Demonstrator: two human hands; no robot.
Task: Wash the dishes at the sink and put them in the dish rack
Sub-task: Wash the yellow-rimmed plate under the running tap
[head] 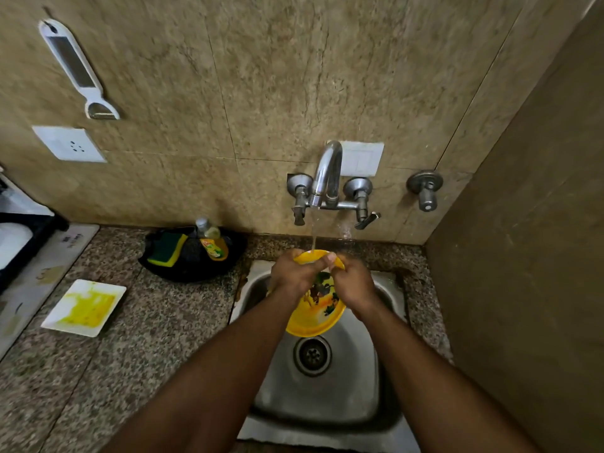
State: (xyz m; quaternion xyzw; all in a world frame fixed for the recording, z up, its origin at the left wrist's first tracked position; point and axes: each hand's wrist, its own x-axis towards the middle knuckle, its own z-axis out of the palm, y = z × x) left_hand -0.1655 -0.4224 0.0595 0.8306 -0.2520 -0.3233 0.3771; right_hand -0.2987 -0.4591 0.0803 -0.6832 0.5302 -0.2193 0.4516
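- The yellow plate point(315, 313) is held tilted over the steel sink point(330, 387), its far rim under the stream falling from the tap point(327, 173).
- A slip is judged the main risk: the plate is wet, and if either grip is loosened it could drop into the basin and knock against the drain point(312, 354).
- Splashing over the counter point(137, 371) is likely if the plate is tipped flatter under the running water.
- The left hand point(292, 273) is wrapped around the plate's left rim, fingers curled over the far edge.
- The right hand point(351, 282) is laid on the right side, its fingers curled and closed on the rim near the top; whether the face is being rubbed cannot be told.
- Both forearms are stretched forward and converge over the basin.
- A soiled white square plate point(83, 307) is left unwashed on the counter, well apart from the sink.
- A sponge point(166, 250) and a dish soap bottle point(212, 240) are kept in a black dish behind it.
- No dish rack is seen.
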